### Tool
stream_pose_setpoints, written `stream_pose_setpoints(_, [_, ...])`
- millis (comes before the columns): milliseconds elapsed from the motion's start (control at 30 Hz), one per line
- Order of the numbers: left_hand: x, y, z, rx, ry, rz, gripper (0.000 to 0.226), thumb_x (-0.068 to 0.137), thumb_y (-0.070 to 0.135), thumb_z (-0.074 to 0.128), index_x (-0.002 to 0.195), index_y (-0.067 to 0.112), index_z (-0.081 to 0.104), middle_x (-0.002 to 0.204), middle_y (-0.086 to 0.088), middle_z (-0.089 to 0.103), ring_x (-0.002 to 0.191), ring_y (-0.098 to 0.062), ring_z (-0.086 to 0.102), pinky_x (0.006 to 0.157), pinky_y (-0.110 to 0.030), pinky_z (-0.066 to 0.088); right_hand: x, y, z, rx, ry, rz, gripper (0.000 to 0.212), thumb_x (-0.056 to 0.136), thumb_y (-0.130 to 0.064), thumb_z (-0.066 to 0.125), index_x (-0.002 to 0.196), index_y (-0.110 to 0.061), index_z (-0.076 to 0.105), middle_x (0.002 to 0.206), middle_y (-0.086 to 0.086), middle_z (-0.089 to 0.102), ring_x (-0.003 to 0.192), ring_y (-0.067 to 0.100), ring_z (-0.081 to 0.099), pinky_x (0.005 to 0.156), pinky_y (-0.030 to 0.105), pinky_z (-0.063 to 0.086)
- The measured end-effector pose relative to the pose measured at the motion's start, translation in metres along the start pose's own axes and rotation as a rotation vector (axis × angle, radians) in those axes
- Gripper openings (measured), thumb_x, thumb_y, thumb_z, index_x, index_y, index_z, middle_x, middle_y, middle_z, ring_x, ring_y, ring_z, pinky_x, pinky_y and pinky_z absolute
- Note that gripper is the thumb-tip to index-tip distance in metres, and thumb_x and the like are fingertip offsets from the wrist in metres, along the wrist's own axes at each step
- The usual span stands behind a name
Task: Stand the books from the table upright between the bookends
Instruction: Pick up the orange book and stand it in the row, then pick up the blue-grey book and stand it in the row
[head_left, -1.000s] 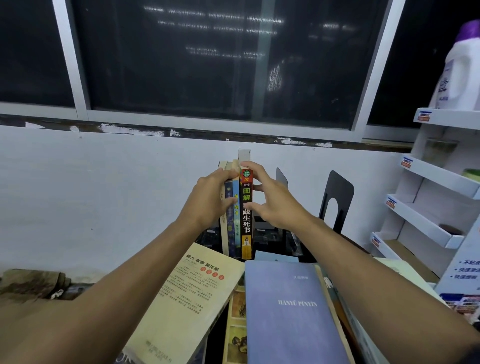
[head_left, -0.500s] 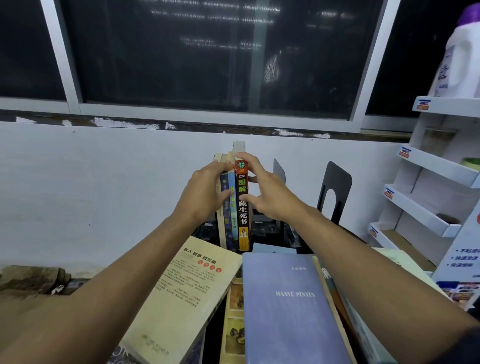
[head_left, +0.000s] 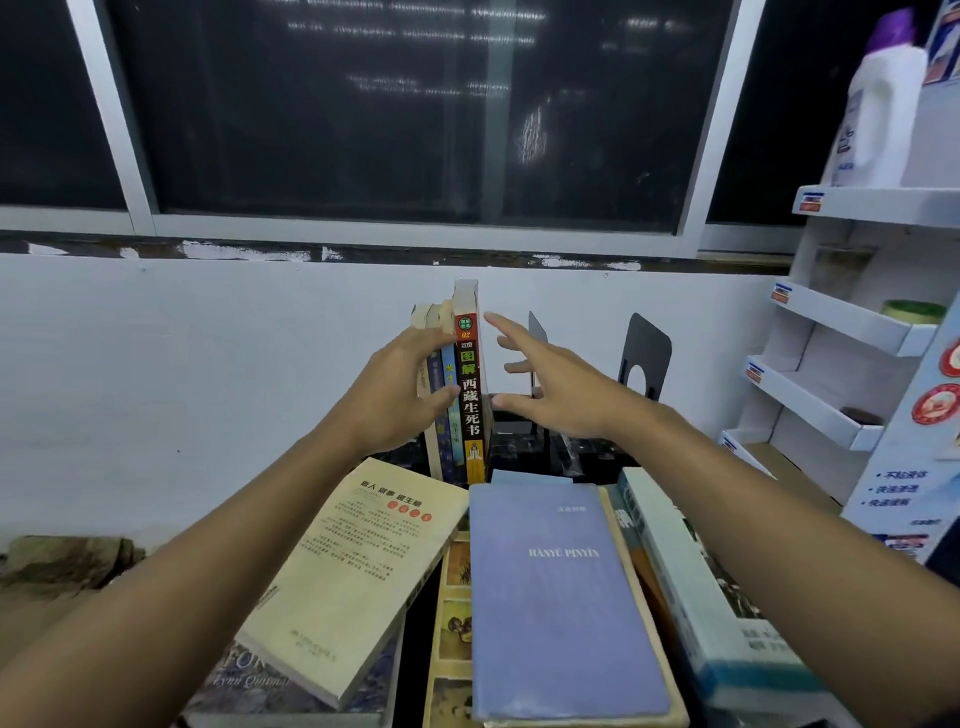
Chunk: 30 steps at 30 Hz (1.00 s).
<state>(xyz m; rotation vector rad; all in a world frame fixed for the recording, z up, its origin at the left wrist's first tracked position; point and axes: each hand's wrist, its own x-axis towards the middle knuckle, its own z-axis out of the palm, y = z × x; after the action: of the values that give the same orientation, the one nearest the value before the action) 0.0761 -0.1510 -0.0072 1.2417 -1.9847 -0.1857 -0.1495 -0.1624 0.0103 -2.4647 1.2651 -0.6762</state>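
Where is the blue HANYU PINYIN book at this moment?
In the head view, the blue book lies flat at lower centre, right of the cream paperback and in front of the upright books.

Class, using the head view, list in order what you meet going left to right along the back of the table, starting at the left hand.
left hand → upright books → right hand → black bookend → white shelf unit
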Motion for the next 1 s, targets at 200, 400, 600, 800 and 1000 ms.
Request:
stream_pose_setpoints(200, [-0.041, 0.017, -0.002, -0.013, -0.123, -0.011, 0.056, 0.094, 0.038, 0.067, 0.146, 0.033, 0.048, 0.152, 0.008, 0.044, 0.139, -0.013, 0.044, 0.109, -0.037, 0.048, -0.066, 0.011, -0.015, -0.074, -0.005, 0.072, 0.069, 0.095, -0.049, 0.062, 0.153, -0.038, 0.028, 0.153, -0.01, 0.042, 0.132, 0.006, 0.047, 0.107, 0.029, 0.044])
stream_pose_setpoints(400, [-0.082, 0.018, 0.014, 0.064, -0.309, -0.02, 0.063, 0.089, 0.064, 0.057, 0.146, 0.038, 0.048, 0.142, 0.017, 0.055, 0.132, -0.007, 0.047, 0.108, -0.037, 0.047, -0.129, 0.026, -0.005, -0.105, 0.016, 0.181, 0.064, 0.091, -0.061, 0.059, 0.148, -0.041, 0.037, 0.131, -0.019, 0.053, 0.119, -0.001, 0.05, 0.096, 0.022, 0.043])
stream_pose_setpoints(600, [-0.116, 0.019, 0.029, 0.073, -0.391, -0.042, 0.06, 0.089, 0.062, 0.059, 0.143, 0.036, 0.051, 0.132, 0.019, 0.06, 0.13, -0.011, 0.045, 0.1, -0.027, 0.037, -0.169, 0.03, 0.015, -0.164, -0.021, 0.255, 0.059, 0.089, -0.069, 0.055, 0.141, -0.048, 0.037, 0.131, -0.021, 0.054, 0.128, 0.002, 0.041, 0.11, 0.046, 0.033])
stream_pose_setpoints(800, [-0.13, 0.032, 0.039, 0.093, -0.467, -0.117, 0.069, 0.088, 0.067, 0.049, 0.151, 0.043, 0.034, 0.114, 0.01, 0.059, 0.115, -0.011, 0.036, 0.086, -0.031, 0.035, -0.174, 0.029, 0.031, -0.171, -0.125, 0.284, 0.076, 0.079, -0.088, 0.039, 0.143, -0.047, 0.031, 0.123, -0.012, 0.057, 0.128, 0.019, 0.037, 0.105, 0.049, 0.024])
stream_pose_setpoints(1000, [-0.137, 0.029, 0.046, 0.067, -0.507, -0.24, 0.078, 0.077, 0.089, 0.037, 0.148, 0.064, 0.017, 0.132, -0.001, 0.043, 0.133, -0.018, 0.035, 0.112, -0.043, 0.039, -0.175, 0.027, 0.039, -0.161, -0.187, 0.331, 0.083, 0.075, -0.094, 0.033, 0.146, -0.054, 0.016, 0.109, -0.007, 0.047, 0.12, 0.029, 0.04, 0.107, 0.052, 0.029])
